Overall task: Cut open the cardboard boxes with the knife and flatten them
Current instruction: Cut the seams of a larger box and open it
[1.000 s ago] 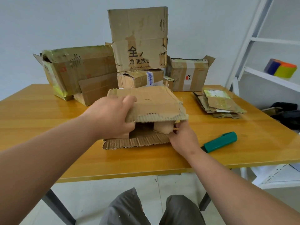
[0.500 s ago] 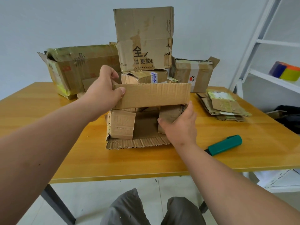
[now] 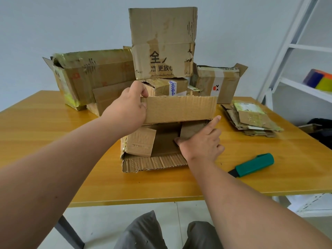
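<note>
Head view: on the wooden bench [image 3: 53, 141] an open cardboard box [image 3: 161, 141] lies on its side at the middle, mouth toward the person. The left hand [image 3: 127, 110] holds the left end of the box's top flap [image 3: 179, 109], thumb over the upper edge and fingers curled round it, so this grip is clamped on the flap, which stands raised. The right hand [image 3: 201, 142] rests with straight fingers on the right inner flap [image 3: 191, 129], forefinger pointing up toward the corner; this grip is spread apart and pinches nothing. A left inner flap [image 3: 142, 141] hangs over the opening, and the bottom flap [image 3: 154, 162] lies flat on the bench with its corrugated edge showing.

One knife [image 3: 254, 165] with a green handle lies on the bench just right of the right forearm, apart from the box and untouched.

Behind the box, four more boxes crowd the back of the bench: a long box [image 3: 93, 74] at the left with yellow-green tape, a tall box [image 3: 162, 42] with printed characters stacked on a small box [image 3: 167, 86], and a taped box [image 3: 217, 83] at the right. A loose cardboard panel [image 3: 109, 97] leans against the long box. One pile of flattened cardboard [image 3: 249, 119] lies at the right. A white shelf [image 3: 305, 88] stands beyond the bench, carrying one coloured block [image 3: 318, 80].
</note>
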